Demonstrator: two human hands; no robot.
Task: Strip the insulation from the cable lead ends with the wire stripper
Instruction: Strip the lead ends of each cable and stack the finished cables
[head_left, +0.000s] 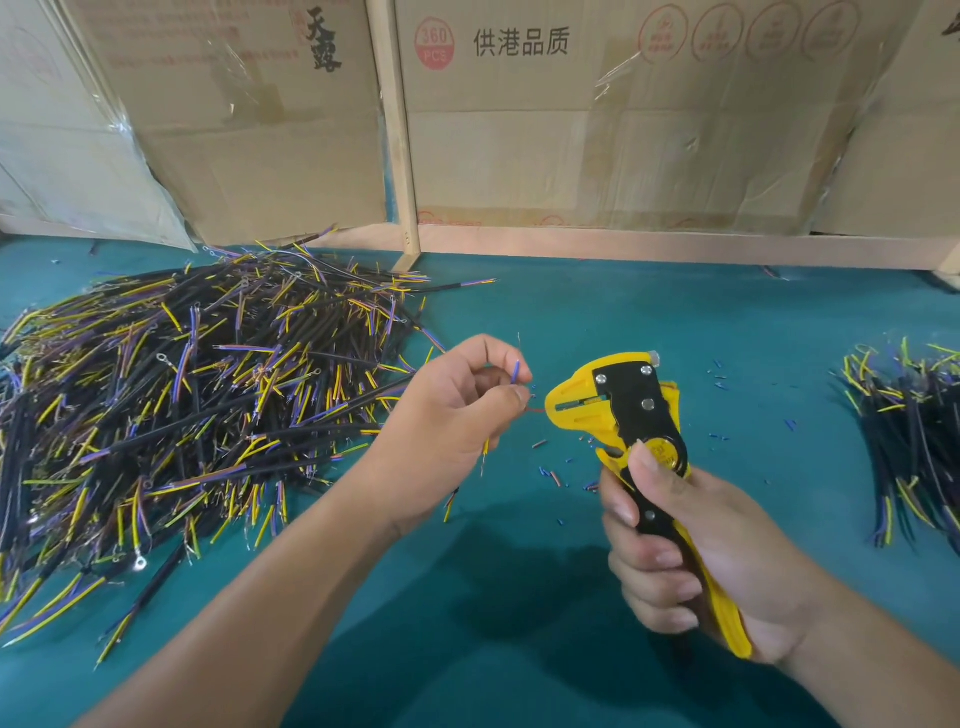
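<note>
My right hand (711, 561) grips the handles of a yellow and black wire stripper (623, 410), its jaws pointing left above the green table. My left hand (457, 410) pinches a short cable with coloured leads. A blue lead (516, 372) sticks up above my fingers. A thin brown lead (537, 410) points right, its tip at the mouth of the stripper's jaws. A yellow lead (486, 447) hangs below my palm.
A large heap of black cables with yellow and purple leads (197, 405) covers the table's left. A smaller bundle (904, 431) lies at the right edge. Small insulation scraps (556, 475) litter the green mat (519, 597). Cardboard boxes (571, 130) and a wooden frame (400, 130) stand behind.
</note>
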